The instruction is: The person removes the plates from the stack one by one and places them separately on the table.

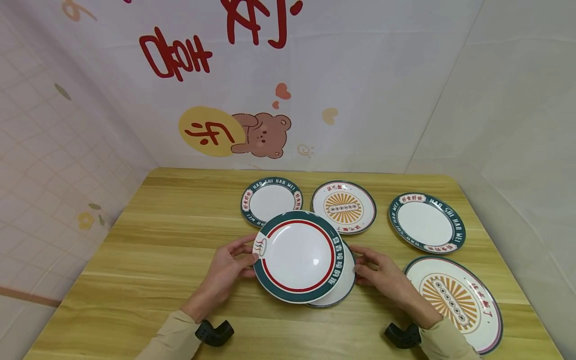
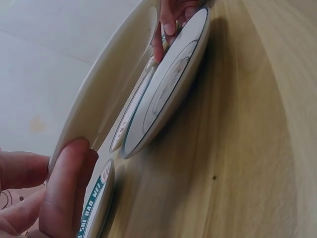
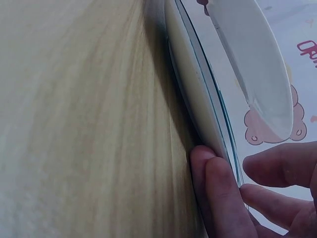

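Note:
My left hand (image 1: 229, 262) pinches the left rim of a plate (image 1: 299, 257) with a wide dark green border and a red ring. That plate is raised, and its pale underside shows in the left wrist view. Partly hidden below it is a white plate (image 2: 168, 79) with a thin dark rim and printed lines. At that lower plate's right edge, my right hand (image 1: 380, 272) grips the rim. Its fingers (image 3: 220, 191) reach under the edge, with the thumb on the upper side. A gap separates the two plates in the left wrist view.
Along the back of the wooden table (image 1: 157, 225) lie a small green-rimmed plate (image 1: 272, 197) and a sunburst plate (image 1: 344, 207). On the right are another green-rimmed plate (image 1: 426, 222) and a larger sunburst plate (image 1: 454, 302). A printed cloth (image 1: 360, 100) hangs behind.

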Demonstrator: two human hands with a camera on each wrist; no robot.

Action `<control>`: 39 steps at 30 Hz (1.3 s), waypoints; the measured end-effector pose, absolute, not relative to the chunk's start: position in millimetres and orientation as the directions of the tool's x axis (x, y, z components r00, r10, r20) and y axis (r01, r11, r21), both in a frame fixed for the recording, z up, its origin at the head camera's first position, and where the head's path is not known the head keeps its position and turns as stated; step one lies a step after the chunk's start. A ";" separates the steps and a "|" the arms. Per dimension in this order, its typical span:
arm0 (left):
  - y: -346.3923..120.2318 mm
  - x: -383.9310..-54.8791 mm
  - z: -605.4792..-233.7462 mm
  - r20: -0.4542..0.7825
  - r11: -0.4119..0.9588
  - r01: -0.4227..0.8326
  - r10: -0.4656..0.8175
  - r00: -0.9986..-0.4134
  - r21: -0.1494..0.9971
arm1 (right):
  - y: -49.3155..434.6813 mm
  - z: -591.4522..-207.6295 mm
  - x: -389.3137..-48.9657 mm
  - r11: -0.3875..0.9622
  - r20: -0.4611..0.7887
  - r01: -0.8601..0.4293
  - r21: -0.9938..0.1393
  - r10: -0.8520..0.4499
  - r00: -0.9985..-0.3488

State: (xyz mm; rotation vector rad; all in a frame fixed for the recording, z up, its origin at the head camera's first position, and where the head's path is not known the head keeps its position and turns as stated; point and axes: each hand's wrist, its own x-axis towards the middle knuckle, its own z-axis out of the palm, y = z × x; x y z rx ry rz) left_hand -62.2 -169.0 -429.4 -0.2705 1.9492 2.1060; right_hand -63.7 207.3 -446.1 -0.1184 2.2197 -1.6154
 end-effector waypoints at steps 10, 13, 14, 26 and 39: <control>-184.6 -63.2 -423.9 -0.338 -0.041 -0.339 0.023 -0.941 0.940 | 206.2 -446.2 -63.0 0.356 -0.260 0.153 -0.922 -0.277 -0.925; -189.1 -64.0 -422.3 -0.345 -0.042 -0.345 0.009 -0.939 0.938 | 205.8 -446.4 -63.0 0.356 -0.257 0.150 -0.922 -0.274 -0.927; -190.6 -64.2 -422.0 -0.347 -0.043 -0.347 0.006 -0.938 0.937 | 205.6 -446.4 -62.8 0.354 -0.257 0.152 -0.923 -0.272 -0.928; -214.3 -61.9 -419.6 -0.342 -0.061 -0.340 -0.027 -0.939 0.938 | 204.2 -446.7 -61.9 0.354 -0.245 0.138 -0.925 -0.279 -0.928; -242.7 -64.4 -413.4 -0.331 -0.088 -0.324 -0.072 -0.941 0.942 | 204.7 -445.9 -63.2 0.361 -0.256 0.149 -0.921 -0.271 -0.928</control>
